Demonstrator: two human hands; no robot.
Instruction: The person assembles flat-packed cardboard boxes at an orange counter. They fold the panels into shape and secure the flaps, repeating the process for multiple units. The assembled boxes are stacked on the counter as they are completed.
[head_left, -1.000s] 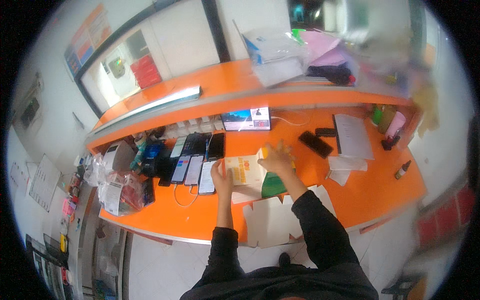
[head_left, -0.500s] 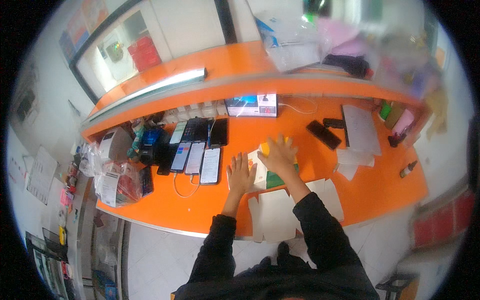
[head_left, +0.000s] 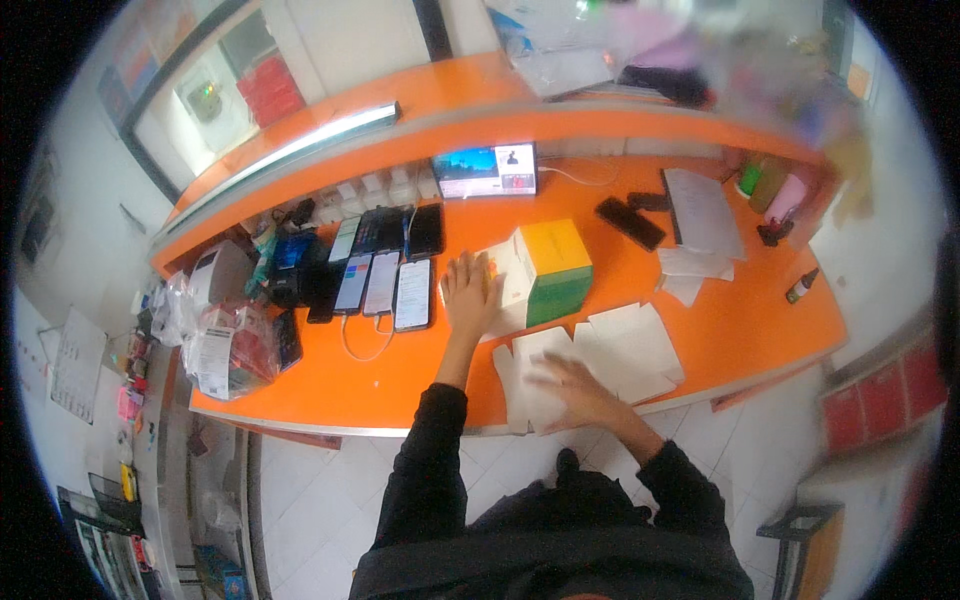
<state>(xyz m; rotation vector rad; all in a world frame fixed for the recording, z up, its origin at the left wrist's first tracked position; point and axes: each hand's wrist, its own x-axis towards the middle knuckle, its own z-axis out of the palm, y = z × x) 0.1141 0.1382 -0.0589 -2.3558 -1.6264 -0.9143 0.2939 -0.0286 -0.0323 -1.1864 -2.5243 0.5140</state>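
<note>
Left hand (head_left: 467,290) lay open against white side of yellow-green box (head_left: 558,266) on table (head_left: 330,388). Right hand (head_left: 572,388) open, blurred over unfolded card (head_left: 632,352), contact unclear. Looked like steadying box; lifting card called for edge pinch.

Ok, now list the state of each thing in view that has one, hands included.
Yellow-and-green box: block-shaped; whether fully closed, unclear
Pale cardboard: opened out flat, flaps spread
Propped screen: lit
Three front phones: lit, left two plugged in
Black phone: screen dark
Left hand: open, at the box's pale side
Right hand: open, blurred, over the cardboard
</note>
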